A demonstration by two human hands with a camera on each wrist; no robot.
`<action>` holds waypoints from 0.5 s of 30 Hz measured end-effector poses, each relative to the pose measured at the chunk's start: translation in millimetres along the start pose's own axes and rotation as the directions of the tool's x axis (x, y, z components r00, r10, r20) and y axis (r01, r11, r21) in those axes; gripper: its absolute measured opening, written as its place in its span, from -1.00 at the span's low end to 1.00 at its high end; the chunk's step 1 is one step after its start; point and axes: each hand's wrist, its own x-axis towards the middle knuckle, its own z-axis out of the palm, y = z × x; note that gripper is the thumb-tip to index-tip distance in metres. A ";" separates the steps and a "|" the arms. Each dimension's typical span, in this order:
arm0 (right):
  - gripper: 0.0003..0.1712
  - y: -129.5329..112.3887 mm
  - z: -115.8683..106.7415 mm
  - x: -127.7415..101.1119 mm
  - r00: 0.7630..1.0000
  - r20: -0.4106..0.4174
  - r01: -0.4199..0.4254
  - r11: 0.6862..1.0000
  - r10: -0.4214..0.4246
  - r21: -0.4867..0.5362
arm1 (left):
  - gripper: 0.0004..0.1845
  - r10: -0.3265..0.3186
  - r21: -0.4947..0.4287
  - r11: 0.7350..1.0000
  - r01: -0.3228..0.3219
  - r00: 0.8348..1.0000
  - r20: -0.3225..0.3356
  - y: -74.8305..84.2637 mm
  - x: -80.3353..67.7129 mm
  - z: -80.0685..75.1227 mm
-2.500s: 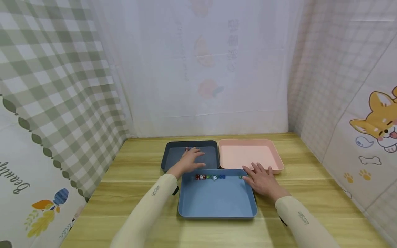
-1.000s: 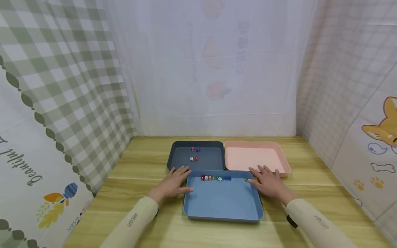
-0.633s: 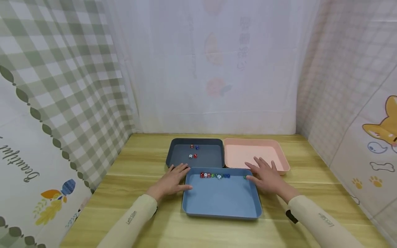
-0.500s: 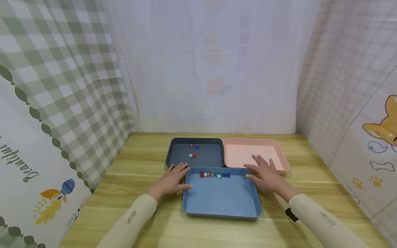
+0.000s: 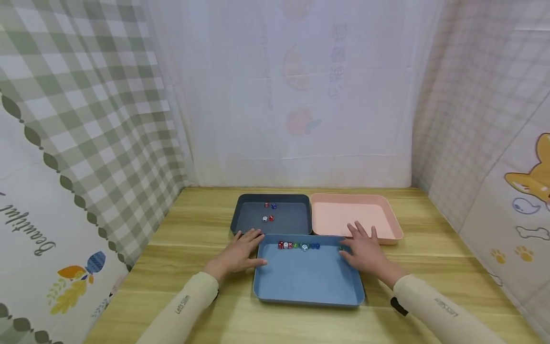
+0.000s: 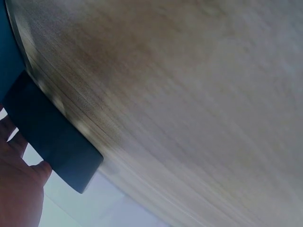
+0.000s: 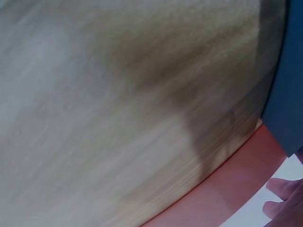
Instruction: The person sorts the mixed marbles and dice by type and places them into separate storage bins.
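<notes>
A blue tray point(image 5: 309, 277) lies nearest the person. Along its far side runs a row of red and white dice point(image 5: 285, 245), small green and blue pieces point(image 5: 315, 246) and a white-and-teal round piece point(image 5: 304, 247). My left hand point(image 5: 236, 255) rests at the tray's left rim, fingers extended, thumb over the edge. My right hand point(image 5: 365, 251) is at the far right corner; its thumb and index finger lie either side of a small green piece point(image 5: 341, 247), without a visible grip. Its other fingers reach over the pink tray's near rim. Wrist views show only parts of the hands.
A dark slate tray point(image 5: 288, 220) behind on the left holds a blue die point(image 5: 273, 206), a white die point(image 5: 265, 219) and two red dice. Beside it sits a pink tray point(image 5: 343, 215). Wood-grain table point(image 5: 189, 224) surrounds the trays; cloth curtains point(image 5: 296, 119) enclose it.
The left hand has drawn back from over the dark tray to the blue tray's left rim. The right hand's index finger has come down toward the small green piece, nearer its thumb.
</notes>
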 end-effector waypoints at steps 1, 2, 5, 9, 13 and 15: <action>-0.69 -0.8 1.1 -0.3 1.000 0.000 -0.007 1.000 0.007 -0.009 | -0.07 0.002 -0.001 1.000 -0.002 1.000 0.001 0.0 -0.1 0.8; -0.71 -1.7 2.1 -0.6 1.000 -0.001 -0.012 1.000 0.012 -0.013 | -0.07 0.004 -0.002 1.000 -0.004 1.000 0.000 0.0 -0.2 1.6; -0.78 -3.4 4.7 -0.6 1.000 0.000 -0.026 1.000 0.026 0.000 | -0.07 0.005 -0.001 1.000 -0.005 1.000 -0.002 0.6 -0.9 2.8; -0.87 -3.4 6.8 1.3 0.998 0.012 -0.063 0.997 0.063 0.052 | -0.08 0.002 0.004 1.000 -0.002 1.000 -0.004 0.9 -1.4 3.0; -0.91 -2.4 8.1 4.6 0.997 0.017 -0.081 0.993 0.080 0.084 | -0.09 0.006 0.008 1.000 -0.006 1.000 -0.013 1.4 -0.4 1.5; -0.92 -2.3 8.6 5.5 0.997 0.014 -0.079 0.993 0.078 0.086 | -0.09 0.004 0.011 1.000 -0.004 1.000 -0.013 1.9 0.1 0.4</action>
